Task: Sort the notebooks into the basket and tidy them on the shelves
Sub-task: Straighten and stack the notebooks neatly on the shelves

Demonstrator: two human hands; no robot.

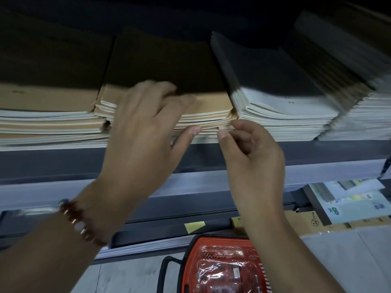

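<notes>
Stacks of thin notebooks lie flat on a grey shelf (296,151). The middle stack has tan covers (211,104). My left hand (146,132) rests on its front, fingers over the top covers and thumb under several of them. My right hand (251,153) is at the stack's right front corner, thumb and forefinger pinching the edge of a notebook low in the pile. A red basket (224,265) with a black handle sits on the floor below, holding clear plastic wrap.
A tan stack (48,115) lies to the left, white-covered stacks (289,111) to the right. Lower shelf at right holds paper packs (351,206) marked 8K. A yellow price tag (194,226) sits on the lower shelf rail.
</notes>
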